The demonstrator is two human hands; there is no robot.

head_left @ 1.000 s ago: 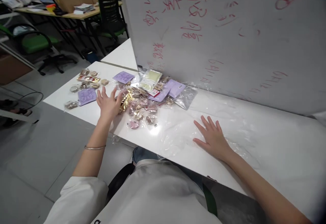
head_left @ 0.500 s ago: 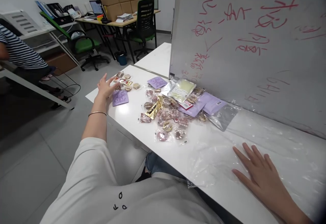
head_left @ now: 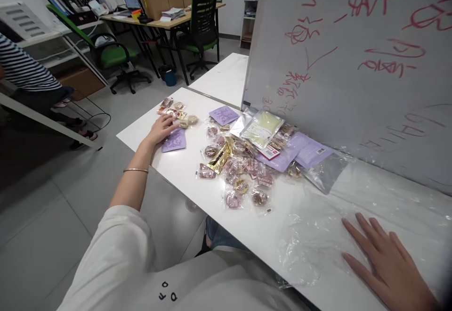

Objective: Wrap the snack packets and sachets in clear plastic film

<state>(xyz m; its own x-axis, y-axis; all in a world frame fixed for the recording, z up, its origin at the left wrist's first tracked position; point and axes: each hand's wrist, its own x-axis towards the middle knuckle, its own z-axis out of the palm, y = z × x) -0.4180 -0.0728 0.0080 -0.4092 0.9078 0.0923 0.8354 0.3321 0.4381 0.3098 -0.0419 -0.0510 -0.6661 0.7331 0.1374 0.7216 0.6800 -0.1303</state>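
My left hand (head_left: 161, 130) is at the far left part of the white table, fingers extended over the edge of a small purple packet (head_left: 174, 141). Individually wrapped biscuits (head_left: 187, 121) and a red-and-gold wrapped snack (head_left: 172, 112) lie by its fingertips; what is under the palm is hidden. My right hand (head_left: 388, 259) rests spread on a clear plastic sheet or bag (head_left: 307, 235), holding nothing. Between the hands is a pile of wrapped snacks (head_left: 240, 165), with a gold packet (head_left: 219, 158), a pale green pouch (head_left: 263, 128) and purple pouches (head_left: 312, 150) on or beside it.
A whiteboard (head_left: 339, 89) with red writing stands along the table's (head_left: 190, 179) back edge. Another white table (head_left: 226, 73) adjoins at the far end. Beyond are green chairs (head_left: 115, 56), a desk with cardboard boxes (head_left: 165, 4), and a seated person in a striped shirt (head_left: 26, 66).
My left hand has come down and nearer, from above the wrapped snacks to the edge of the purple packet. My right hand stays spread on the plastic. The camera view has shifted slightly.
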